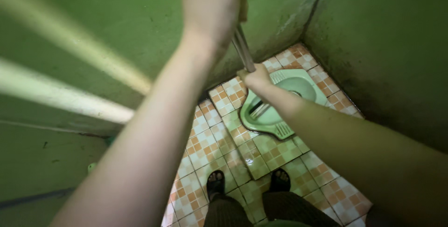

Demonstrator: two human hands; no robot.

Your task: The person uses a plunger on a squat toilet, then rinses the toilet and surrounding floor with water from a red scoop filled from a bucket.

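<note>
My left hand [212, 7] is raised near the top of the view, gripping the upper end of a long grey pole [243, 49]. Lower down the same pole, my right hand [255, 78] is wrapped around it. The pole slants down into a green squat toilet pan [305, 83] set in the floor, and its lower end [259, 111] rests inside the bowl. The tip of the pole is too dim to make out.
Green walls [382, 45] close in on three sides. The floor has orange-and-white checked tiles [210, 143], wet and glossy. My two feet in dark sandals [215, 182] stand just before the pan. White pipes [65, 101] run along the left wall.
</note>
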